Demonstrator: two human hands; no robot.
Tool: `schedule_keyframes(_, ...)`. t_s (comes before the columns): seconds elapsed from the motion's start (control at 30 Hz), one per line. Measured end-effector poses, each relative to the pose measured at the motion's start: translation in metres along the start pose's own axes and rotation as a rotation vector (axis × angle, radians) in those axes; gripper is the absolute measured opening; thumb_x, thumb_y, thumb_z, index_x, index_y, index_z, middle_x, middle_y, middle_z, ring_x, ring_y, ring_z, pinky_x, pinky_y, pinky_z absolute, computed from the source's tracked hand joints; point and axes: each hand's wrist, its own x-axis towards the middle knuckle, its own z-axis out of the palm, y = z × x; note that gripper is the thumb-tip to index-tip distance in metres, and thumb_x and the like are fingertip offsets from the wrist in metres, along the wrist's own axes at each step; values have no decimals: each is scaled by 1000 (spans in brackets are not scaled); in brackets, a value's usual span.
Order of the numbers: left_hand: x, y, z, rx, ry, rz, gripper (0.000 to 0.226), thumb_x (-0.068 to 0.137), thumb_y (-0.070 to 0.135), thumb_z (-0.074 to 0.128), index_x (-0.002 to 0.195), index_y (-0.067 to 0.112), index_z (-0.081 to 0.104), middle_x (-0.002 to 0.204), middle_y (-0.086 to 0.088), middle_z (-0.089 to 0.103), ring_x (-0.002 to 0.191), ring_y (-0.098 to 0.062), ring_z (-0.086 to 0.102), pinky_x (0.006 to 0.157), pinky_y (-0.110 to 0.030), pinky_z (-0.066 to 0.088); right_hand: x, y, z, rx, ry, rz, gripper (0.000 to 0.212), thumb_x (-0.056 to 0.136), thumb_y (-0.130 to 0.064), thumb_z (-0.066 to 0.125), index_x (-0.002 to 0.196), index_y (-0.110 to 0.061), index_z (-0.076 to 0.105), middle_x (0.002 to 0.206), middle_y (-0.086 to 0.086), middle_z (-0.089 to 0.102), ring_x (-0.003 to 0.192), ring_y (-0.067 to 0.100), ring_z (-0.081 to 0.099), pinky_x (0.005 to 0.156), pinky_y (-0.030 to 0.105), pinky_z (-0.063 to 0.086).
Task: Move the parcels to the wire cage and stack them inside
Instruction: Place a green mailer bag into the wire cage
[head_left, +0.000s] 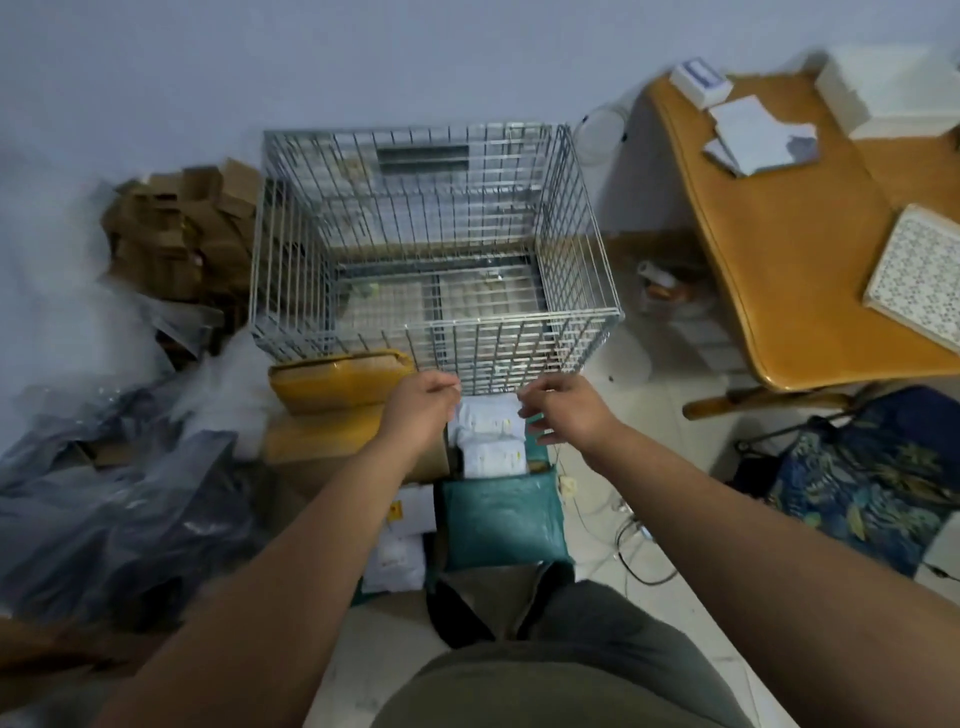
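Fingers (531, 411) curled: pinched white parcel (488, 421) by its top corners, left hand (418, 410) one side, right hand (569, 410) the other. Found wire cage (519, 348) just beyond the fingertips, open-topped. Found teal parcel (501, 519) nearer the body than the fingers, yellow parcel (337, 382) just left of them.

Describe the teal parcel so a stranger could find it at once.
Find the wire cage by the wall. In front of it parcels are heaped; the teal parcel lies just on the near side of the two white parcels. It alone is blue-green, a puffy plastic bag.
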Motion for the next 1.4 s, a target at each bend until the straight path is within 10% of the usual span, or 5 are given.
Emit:
schedule_keyframes(0.43, 35, -30, 76, -25, 136, -229, 17, 98, 16, 65, 85, 27, 70, 97, -11, 73, 92, -29, 69, 80, -37, 55, 96, 72, -38, -28, -152, 167, 9, 100, -18, 66, 103, -10, 67, 86, 11, 68, 66, 23, 61, 63, 30, 51)
schedule_keyframes(0.63, 52, -106, 116, 4, 216, -357, 17, 99, 30, 67, 112, 20, 71, 118, -7, 73, 113, -29, 66, 103, -43, 52, 156, 142, -39, -101, -222, 297, 22, 96, -19, 72, 115, -16, 59, 96, 16, 63, 66, 25, 59, 66, 32, 52)
schedule_keyframes(0.93, 137, -279, 168, 36, 176, -564, 72, 90, 50, 77, 146, 13, 51, 124, -5, 63, 98, -10, 53, 71, -16, 39, 273, 291, 7, -187, -90, 313, 32, 86, -24, 82, 104, -32, 56, 112, 7, 72, 103, 29, 70, 97, 45, 57)
schedule_keyframes(1.07, 188, -372, 190, 69, 117, -601, 70, 89, 50, 77, 143, 12, 54, 138, -4, 62, 99, -6, 55, 78, -19, 42, 328, 373, 43, -248, -83, 421, 84, 85, -26, 84, 154, -13, 38, 143, 15, 58, 124, 35, 63, 104, 49, 54)
schedule_keyframes(1.4, 258, -529, 241, -132, 7, -686, 74, 90, 44, 79, 151, 12, 51, 143, -6, 62, 120, -26, 64, 103, -36, 53, 424, 524, 86, -457, 64, 522, 132, 77, -57, 84, 166, -18, -5, 166, 21, 19, 152, 45, 26, 123, 57, 29)
